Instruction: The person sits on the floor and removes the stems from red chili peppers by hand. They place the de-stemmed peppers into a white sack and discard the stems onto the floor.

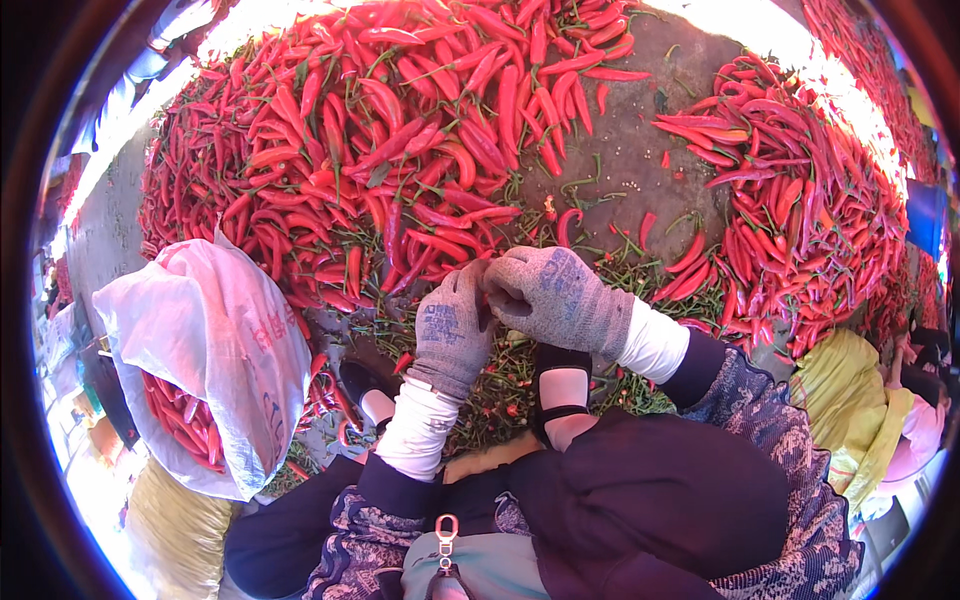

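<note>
My left hand (451,330) and my right hand (551,296), both in grey knit gloves with blue print, meet in front of me with their fingertips together. The fingers are curled, and whether something small sits between them cannot be made out. Beyond them spreads a large heap of red chili peppers (420,150), many with green stems. Beneath and around my hands lie loose green chili stems (495,397) with red bits among them.
At left stands a white woven plastic sack (247,330), its mouth showing red chilies (184,424). A second chili heap (795,202) lies at right. Yellow woven sacks (840,405), (176,525) flank me. My shoes are among the stems. Part of another person (919,427) shows at far right.
</note>
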Demonstrator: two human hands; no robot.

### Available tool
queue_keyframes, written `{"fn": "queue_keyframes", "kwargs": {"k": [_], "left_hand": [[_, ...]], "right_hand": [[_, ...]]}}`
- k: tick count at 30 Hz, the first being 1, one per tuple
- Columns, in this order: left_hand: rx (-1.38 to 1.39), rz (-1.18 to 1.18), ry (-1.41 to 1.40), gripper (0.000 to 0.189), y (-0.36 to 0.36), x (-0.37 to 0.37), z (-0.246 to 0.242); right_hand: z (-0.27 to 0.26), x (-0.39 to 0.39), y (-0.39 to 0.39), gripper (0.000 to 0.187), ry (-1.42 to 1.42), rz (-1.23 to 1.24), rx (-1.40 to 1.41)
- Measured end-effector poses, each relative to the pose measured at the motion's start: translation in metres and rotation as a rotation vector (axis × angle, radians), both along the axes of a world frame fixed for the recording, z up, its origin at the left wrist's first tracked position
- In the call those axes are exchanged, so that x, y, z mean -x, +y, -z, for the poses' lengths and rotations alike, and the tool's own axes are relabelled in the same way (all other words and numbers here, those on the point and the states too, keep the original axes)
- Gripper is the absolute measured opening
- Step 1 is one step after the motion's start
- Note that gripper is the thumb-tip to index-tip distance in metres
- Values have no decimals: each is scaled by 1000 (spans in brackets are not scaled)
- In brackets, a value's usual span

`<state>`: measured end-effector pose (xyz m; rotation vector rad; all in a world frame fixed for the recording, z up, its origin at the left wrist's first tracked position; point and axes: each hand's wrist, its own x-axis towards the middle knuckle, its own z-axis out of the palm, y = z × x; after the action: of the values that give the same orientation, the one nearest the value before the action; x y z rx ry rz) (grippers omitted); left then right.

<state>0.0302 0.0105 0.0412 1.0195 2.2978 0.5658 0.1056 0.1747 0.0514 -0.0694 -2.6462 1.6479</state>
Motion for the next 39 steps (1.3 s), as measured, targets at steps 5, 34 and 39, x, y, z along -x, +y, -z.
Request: {"fn": "queue_keyframes", "kwargs": {"k": [5,34,39], "left_hand": [[-39,-69,-85,41,4,-1,2],[-698,-1112,-1368,21,45,9,19],[-638,-882,-1139,18,44,14,8]], "right_hand": [[5,1,24,17,-133,31,-301],[33,43,87,26,14,417,-352],[66,97,116,48,-194,393,-748]]}}
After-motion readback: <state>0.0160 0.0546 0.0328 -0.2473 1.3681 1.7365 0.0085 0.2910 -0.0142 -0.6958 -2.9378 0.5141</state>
